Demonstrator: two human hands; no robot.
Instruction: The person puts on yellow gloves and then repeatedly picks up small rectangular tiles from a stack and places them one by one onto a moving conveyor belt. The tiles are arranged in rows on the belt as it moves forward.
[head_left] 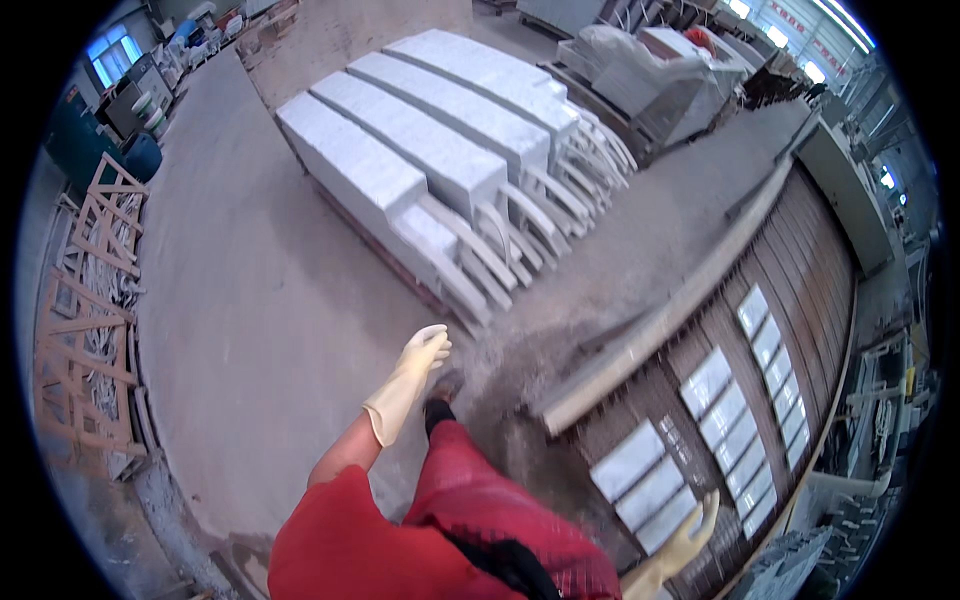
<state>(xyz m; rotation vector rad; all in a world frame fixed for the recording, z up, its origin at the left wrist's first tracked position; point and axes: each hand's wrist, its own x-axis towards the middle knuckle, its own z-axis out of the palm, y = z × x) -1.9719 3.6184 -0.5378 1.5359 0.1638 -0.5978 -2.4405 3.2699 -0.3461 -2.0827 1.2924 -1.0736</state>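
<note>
A cream rubber glove covers my left hand (424,350), which hangs over the floor in front of me. Its fingers are loosely bent, and I see nothing in them. My right hand (690,538), gloved the same way, is at the lower right with its fingers apart and holds nothing I can see. It overlaps the nearest group of pale rectangular slabs (628,462) on a brown slatted bed (800,230). Whether it touches them I cannot tell. More slabs (725,408) lie in rows farther across the bed.
Ahead stand long white stone blocks (395,150) with curved leg-like strips (520,225) at their ends. A pale raised beam (650,350) edges the slatted bed. Wooden frames (95,320) line the left side. A plastic-wrapped stack (640,85) stands at the back.
</note>
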